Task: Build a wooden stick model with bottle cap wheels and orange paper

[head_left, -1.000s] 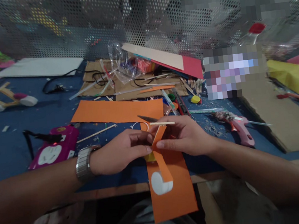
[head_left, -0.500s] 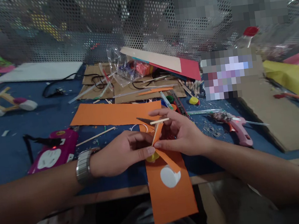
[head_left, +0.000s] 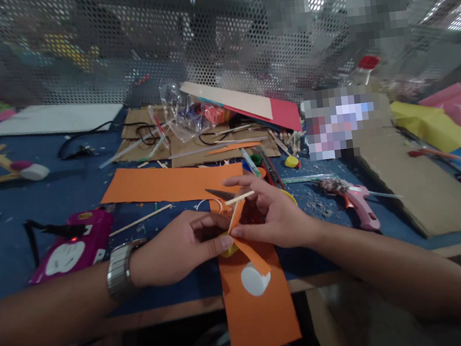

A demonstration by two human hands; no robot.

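My left hand (head_left: 184, 247) and my right hand (head_left: 279, 214) meet above an orange sheet (head_left: 257, 314) that overhangs the table's front edge. Between their fingertips they pinch a narrow orange strip (head_left: 253, 256), its lower end over a white disc (head_left: 253, 280). A thin wooden stick lies along the strip's upper part, and another stick (head_left: 239, 198) crosses near my right fingers. Dark pointed blades (head_left: 219, 194) show beside my right hand; their handles are mostly hidden. Something yellow (head_left: 227, 245) is partly covered under my left fingertips.
A second orange sheet (head_left: 169, 183) lies behind the hands. At left are a magenta device (head_left: 72, 244) and a wooden frame with white wheels (head_left: 0, 166). At right are a pink glue gun (head_left: 361, 205) and cardboard (head_left: 423, 184). Scraps and a plastic bag (head_left: 191, 116) lie behind.
The view has shifted slightly, so most things appear a little further left and lower. Both hands keep the same hold on the orange strip.
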